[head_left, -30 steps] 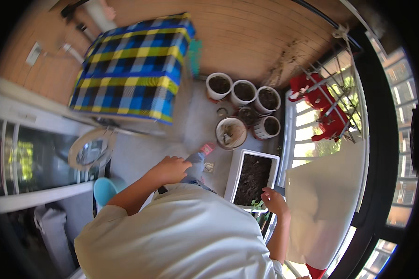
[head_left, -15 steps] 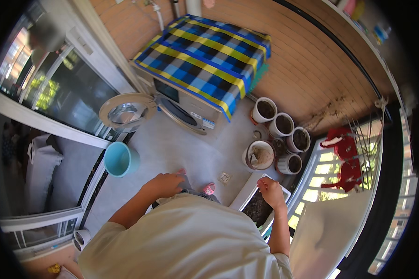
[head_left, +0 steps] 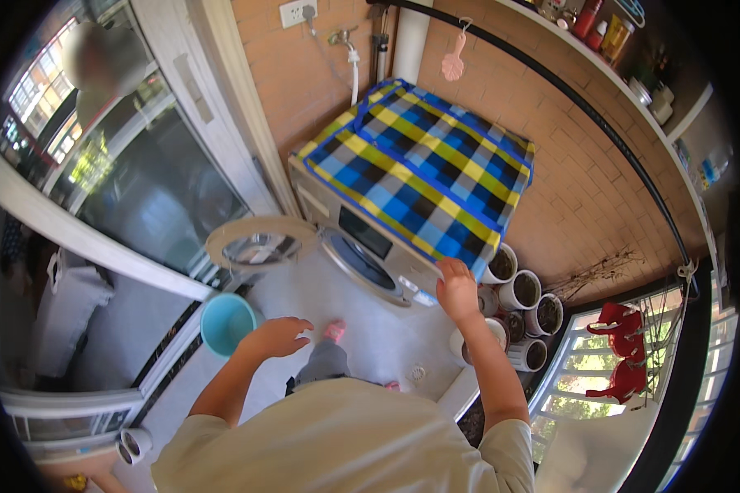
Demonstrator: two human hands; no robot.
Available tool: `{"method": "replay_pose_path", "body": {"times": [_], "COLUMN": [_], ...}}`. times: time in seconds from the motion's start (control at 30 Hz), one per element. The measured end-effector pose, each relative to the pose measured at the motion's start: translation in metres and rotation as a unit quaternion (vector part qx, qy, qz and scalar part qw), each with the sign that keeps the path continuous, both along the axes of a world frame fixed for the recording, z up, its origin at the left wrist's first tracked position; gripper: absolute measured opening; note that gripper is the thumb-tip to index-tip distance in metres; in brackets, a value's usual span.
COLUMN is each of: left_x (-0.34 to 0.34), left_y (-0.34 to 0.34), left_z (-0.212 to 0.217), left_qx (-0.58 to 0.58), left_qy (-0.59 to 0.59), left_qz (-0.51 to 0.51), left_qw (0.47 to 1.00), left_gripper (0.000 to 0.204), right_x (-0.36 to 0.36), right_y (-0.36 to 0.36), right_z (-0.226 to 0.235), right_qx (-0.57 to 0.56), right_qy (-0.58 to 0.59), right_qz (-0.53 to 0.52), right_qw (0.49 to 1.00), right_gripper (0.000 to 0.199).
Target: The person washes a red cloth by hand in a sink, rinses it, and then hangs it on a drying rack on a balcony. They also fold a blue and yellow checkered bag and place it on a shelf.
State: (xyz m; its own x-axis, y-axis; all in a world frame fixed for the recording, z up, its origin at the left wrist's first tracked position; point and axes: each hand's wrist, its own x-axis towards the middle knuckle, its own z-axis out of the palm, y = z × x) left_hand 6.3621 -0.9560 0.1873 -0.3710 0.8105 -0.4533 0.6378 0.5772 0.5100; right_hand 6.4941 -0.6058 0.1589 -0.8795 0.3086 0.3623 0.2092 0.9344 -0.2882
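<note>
While the right hand point(head_left: 456, 289) hides its grip on the washing machine point(head_left: 386, 263), the left hand point(head_left: 278, 335) spreads.

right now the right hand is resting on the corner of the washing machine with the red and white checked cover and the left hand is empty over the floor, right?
One detail is off: the cover is blue and yellow checked, not red and white. The head view shows the right hand on the front corner of the washing machine, and the left hand open and empty above the floor.
</note>
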Motion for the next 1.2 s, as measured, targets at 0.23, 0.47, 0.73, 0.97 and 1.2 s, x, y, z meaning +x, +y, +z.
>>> {"method": "replay_pose_path", "body": {"times": [0.23, 0.47, 0.73, 0.97, 1.2], "left_x": [-0.121, -0.167, -0.179, -0.224, -0.204], "left_y": [0.024, 0.056, 0.163, 0.209, 0.203], "left_z": [-0.008, -0.033, -0.027, -0.051, -0.031], "left_qx": [0.081, 0.141, 0.142, 0.137, 0.121], "left_qy": [0.045, -0.086, -0.610, -0.691, -0.697], "left_qz": [-0.013, -0.029, 0.314, 0.444, 0.400], "left_qw": [0.996, 0.986, 0.713, 0.553, 0.583], "left_gripper": [0.029, 0.030, 0.058, 0.044, 0.036], "right_x": [-0.072, -0.079, -0.093, -0.099, -0.082], "right_y": [0.012, 0.022, 0.016, 0.018, 0.053], "right_z": [-0.050, -0.042, 0.044, 0.065, 0.078], "right_qx": [0.113, 0.109, 0.042, 0.015, -0.251], "right_qy": [-0.214, -0.195, -0.179, -0.361, -0.267], "right_qz": [-0.107, -0.098, -0.020, -0.031, -0.134], "right_qw": [0.964, 0.970, 0.983, 0.932, 0.921], "right_gripper": [0.049, 0.018, 0.003, 0.005, 0.021]}}
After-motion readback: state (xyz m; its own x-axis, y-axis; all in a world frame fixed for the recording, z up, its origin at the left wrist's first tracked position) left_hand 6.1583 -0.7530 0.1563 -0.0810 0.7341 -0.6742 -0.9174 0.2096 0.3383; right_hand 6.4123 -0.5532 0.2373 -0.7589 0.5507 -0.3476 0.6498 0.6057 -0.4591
